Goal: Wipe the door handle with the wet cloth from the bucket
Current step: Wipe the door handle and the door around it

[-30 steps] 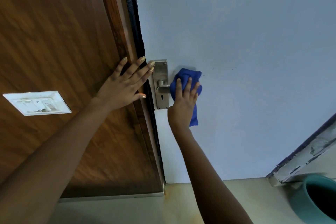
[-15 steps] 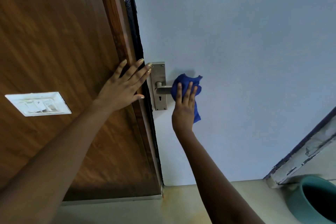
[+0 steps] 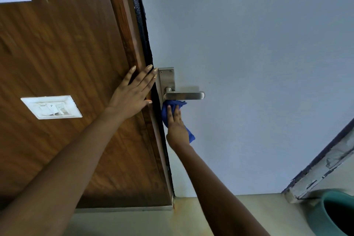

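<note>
A steel lever door handle (image 3: pixel 184 95) on its backplate (image 3: pixel 167 78) sits at the left edge of a pale grey-blue door (image 3: pixel 249 63). My right hand (image 3: pixel 177 125) presses a blue cloth (image 3: pixel 168 108) against the lower part of the backplate, just under the lever and near the door's edge. The lever is fully uncovered. My left hand (image 3: pixel 132 95) lies flat with fingers spread on the brown wooden frame (image 3: pixel 126 30) next to the handle, holding nothing.
A white switch plate (image 3: pixel 51 107) is set in the brown wooden panel at the left. A teal bucket (image 3: pixel 337 214) stands on the floor at the lower right, below a chipped frame strip (image 3: pixel 323 166). Beige floor runs along the bottom.
My right hand has slid the cloth off the lever, down and left onto the lower backplate, leaving the lever bare. My left hand stays on the frame.
</note>
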